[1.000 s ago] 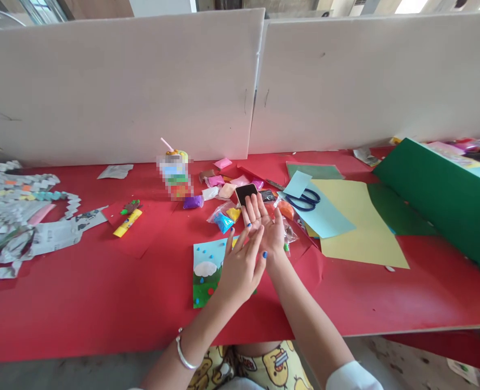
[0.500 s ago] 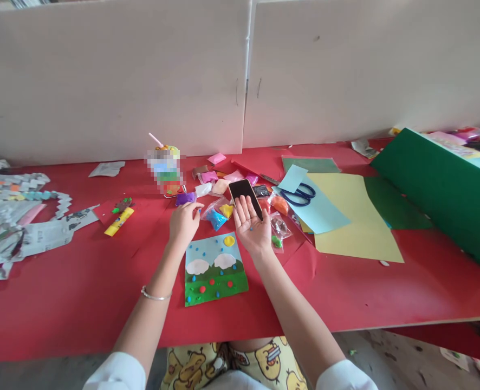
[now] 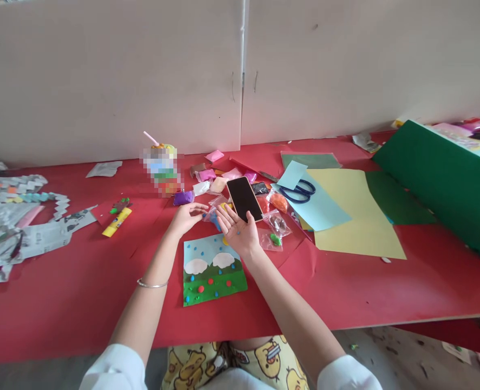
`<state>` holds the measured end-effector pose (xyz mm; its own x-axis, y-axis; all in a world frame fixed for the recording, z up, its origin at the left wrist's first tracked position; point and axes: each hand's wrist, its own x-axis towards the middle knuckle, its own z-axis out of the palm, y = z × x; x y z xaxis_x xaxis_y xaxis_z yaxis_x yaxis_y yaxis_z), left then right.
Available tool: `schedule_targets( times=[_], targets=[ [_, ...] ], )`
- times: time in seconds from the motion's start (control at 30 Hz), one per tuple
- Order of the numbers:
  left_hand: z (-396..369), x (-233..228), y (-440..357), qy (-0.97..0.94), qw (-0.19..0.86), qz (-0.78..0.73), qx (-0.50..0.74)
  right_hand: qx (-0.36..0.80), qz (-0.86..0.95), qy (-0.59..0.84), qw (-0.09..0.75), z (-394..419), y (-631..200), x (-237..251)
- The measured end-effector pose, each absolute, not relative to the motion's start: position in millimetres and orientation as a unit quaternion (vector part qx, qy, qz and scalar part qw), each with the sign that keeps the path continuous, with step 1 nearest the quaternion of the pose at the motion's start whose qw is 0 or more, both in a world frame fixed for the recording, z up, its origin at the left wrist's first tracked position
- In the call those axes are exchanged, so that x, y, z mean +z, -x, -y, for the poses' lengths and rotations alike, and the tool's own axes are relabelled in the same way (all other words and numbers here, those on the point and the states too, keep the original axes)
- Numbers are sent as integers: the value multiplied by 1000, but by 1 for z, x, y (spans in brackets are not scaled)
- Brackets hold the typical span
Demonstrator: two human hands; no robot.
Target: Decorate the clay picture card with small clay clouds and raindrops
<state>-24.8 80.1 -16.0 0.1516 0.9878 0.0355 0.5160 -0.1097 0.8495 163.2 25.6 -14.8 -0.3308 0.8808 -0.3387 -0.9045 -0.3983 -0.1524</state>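
Observation:
My left hand is pinched at the fingertips around a tiny bit of blue clay, above the far left part of a clay picture. Palm up, my right hand lies flat with its fingers stretched, and a small blue speck rests on the palm. The clay picture shows white clouds, blue drops, red dots and green ground; its yellow sun is mostly hidden behind my right hand. Partly covered by my fingers is a bag of blue clay. A phone lies just beyond my right hand.
Several clay packets, including purple and orange, lie around the phone. Scissors rest on light blue paper, with yellow paper beneath. A green box stands right; a yellow tube and folded paper strips lie left.
My right hand has moved left and slightly down, uncovering more of the phone and covering the sun. My left hand has shifted slightly, its fingertips closer to the right hand.

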Motion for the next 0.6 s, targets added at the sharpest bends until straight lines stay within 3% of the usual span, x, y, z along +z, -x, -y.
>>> schedule_targets(
  times=[0.6],
  targets=[
    [-82, -24, 17, -668, 401, -529, 336, 813, -15, 215, 540, -32, -168, -22]
  ],
)
